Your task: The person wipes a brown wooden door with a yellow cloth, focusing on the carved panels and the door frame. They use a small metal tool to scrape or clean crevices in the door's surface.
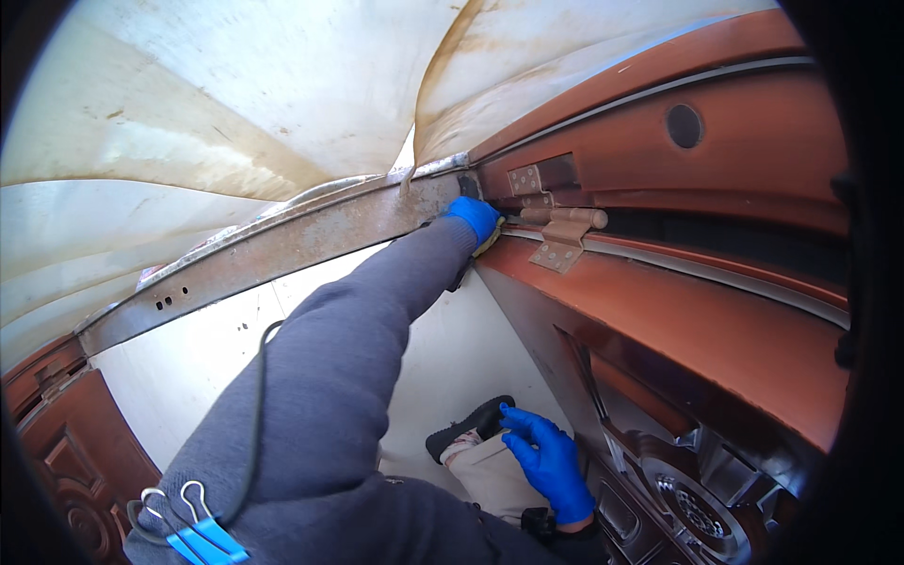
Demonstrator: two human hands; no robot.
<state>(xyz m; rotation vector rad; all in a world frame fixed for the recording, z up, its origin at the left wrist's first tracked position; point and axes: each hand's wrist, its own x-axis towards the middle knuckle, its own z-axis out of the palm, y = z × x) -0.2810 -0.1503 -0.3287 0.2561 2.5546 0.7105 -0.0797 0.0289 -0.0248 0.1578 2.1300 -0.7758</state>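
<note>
My left hand (474, 217), in a blue glove, reaches far forward to the corner where a rusty metal crossbar (296, 247) meets a reddish-brown door frame. It presses on a yellow-green cloth (490, 239), which shows at the edge of the palm beside the frame; the fingertips are hidden. Just right of it is a brown-painted hinge (561, 240) with screws. My right hand (547, 459), also gloved in blue, is low in front of my body with bent, parted fingers and nothing visible in it.
Stained translucent sheeting (247, 85) hangs overhead. A reddish-brown ledge (678, 318) runs along the right, above an ornate dark panel (692, 508). A carved brown door panel (92, 459) stands at far left. A blue binder clip (208, 542) and dark cord lie on my left sleeve.
</note>
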